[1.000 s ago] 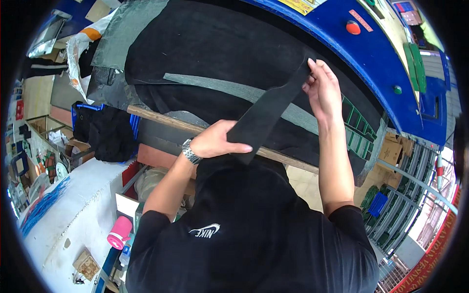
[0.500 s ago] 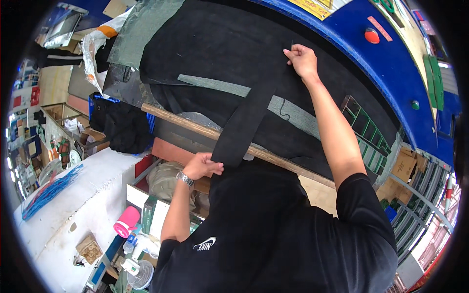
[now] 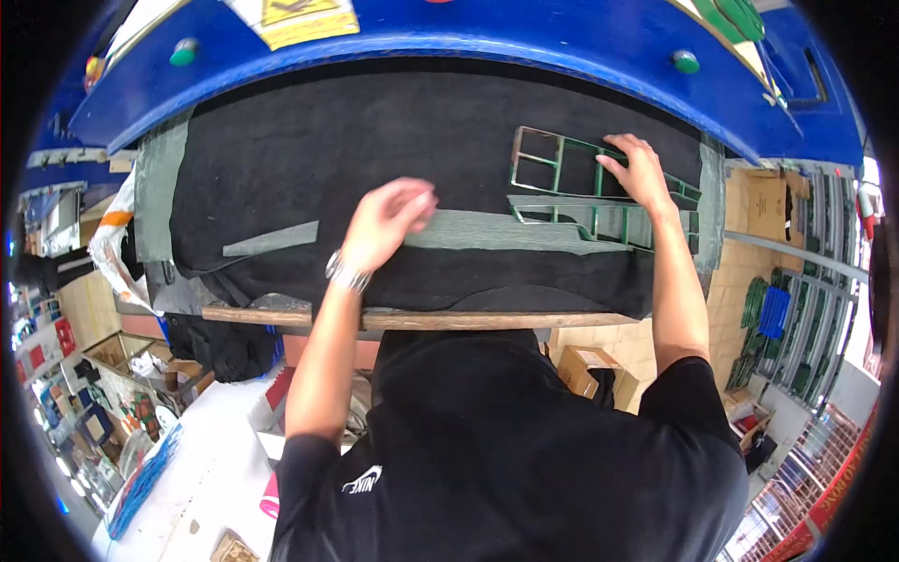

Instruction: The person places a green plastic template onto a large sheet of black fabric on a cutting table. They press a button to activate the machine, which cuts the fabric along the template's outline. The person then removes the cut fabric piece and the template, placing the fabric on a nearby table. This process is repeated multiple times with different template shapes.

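Note:
My right hand (image 3: pixel 640 173) grips a green metal cutting die (image 3: pixel 559 167) by its upper bar, thumb and fingers on either side of it. The die is an open frame with thin cross-bars, resting on the right part of a black sheet of material (image 3: pixel 337 140). Over the sheet's middle hovers my left hand (image 3: pixel 382 225), wearing a metal watch. Its fingers are loosely curled and a little blurred, with nothing visible in them. Beneath it, a grey-green board surface (image 3: pixel 468 229) shows through a long gap cut in the black material.
A blue machine beam (image 3: pixel 421 56) with green buttons spans the far side of the worktable. A wooden rail (image 3: pixel 431 320) runs along the near edge. To the left are a white table (image 3: pixel 187 468) and a black bundle (image 3: pixel 229 347); racks (image 3: pixel 815 309) stand at the right.
The black strip I held between both hands is no longer in them. My right hand has gone to the die. The left has moved up over the sheet. The view has turned.

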The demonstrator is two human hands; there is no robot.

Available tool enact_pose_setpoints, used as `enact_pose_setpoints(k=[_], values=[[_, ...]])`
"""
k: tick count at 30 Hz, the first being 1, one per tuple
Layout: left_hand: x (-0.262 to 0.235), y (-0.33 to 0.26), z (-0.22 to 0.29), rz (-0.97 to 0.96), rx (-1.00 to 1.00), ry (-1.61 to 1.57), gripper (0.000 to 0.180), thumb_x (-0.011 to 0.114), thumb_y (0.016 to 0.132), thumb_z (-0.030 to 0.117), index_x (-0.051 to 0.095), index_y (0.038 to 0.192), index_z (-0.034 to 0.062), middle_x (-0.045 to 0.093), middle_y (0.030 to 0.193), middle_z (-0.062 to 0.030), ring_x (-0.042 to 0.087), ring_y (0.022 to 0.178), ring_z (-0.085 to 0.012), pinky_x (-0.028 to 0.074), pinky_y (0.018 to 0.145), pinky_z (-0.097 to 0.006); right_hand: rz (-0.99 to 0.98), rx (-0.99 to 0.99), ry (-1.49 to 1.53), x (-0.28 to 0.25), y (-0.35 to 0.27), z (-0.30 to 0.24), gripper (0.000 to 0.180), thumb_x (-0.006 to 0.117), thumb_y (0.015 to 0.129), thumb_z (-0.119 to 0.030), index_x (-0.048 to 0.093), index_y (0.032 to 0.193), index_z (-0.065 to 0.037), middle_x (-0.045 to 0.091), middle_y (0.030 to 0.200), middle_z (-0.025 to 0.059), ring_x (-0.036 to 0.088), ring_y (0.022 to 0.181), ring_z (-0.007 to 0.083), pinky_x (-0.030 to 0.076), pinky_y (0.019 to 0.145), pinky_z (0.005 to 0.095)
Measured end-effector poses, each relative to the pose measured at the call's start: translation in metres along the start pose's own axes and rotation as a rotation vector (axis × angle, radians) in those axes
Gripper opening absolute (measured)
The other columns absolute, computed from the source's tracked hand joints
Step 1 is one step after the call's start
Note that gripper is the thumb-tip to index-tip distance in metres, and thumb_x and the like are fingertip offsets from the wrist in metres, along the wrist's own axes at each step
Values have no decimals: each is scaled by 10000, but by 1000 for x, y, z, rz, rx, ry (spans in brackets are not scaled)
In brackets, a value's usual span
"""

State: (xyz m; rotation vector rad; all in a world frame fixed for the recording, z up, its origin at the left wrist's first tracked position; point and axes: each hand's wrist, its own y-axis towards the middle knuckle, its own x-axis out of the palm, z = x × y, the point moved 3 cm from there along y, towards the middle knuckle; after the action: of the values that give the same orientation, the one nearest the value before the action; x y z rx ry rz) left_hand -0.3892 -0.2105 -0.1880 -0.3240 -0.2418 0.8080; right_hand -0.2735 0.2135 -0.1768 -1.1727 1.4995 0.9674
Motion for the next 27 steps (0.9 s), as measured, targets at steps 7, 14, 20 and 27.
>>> enact_pose_setpoints(k=[7,14,20,27], values=[[88,159,-7,39,13,442,273,538,1048,69,692,1268,23,725,1073,-57,668,948,-138,605,801,-318,-25,185,321,38,6,24,296,734,924,-407,785,1059,-149,733,1021,18,692,1010,245,443,931,452],[90,163,-8,35,5,542,316,480,1054,20,693,1288,35,730,1152,-5,637,949,-107,592,844,-309,111,-209,383,42,24,-6,90,731,899,-130,746,955,-61,695,942,98,658,945,331,484,847,440],[110,159,3,128,319,953,296,752,932,244,726,1168,68,656,935,-156,681,892,-320,544,771,-406,230,-326,577,8,15,-2,97,748,874,-94,747,923,-10,702,871,117,657,820,341,524,756,429],[139,154,-10,355,330,1092,304,880,783,256,727,948,52,673,967,-150,614,976,-373,514,849,-461,220,-210,655,-26,19,1,115,739,897,-61,756,980,17,721,909,131,699,857,288,545,792,358]])
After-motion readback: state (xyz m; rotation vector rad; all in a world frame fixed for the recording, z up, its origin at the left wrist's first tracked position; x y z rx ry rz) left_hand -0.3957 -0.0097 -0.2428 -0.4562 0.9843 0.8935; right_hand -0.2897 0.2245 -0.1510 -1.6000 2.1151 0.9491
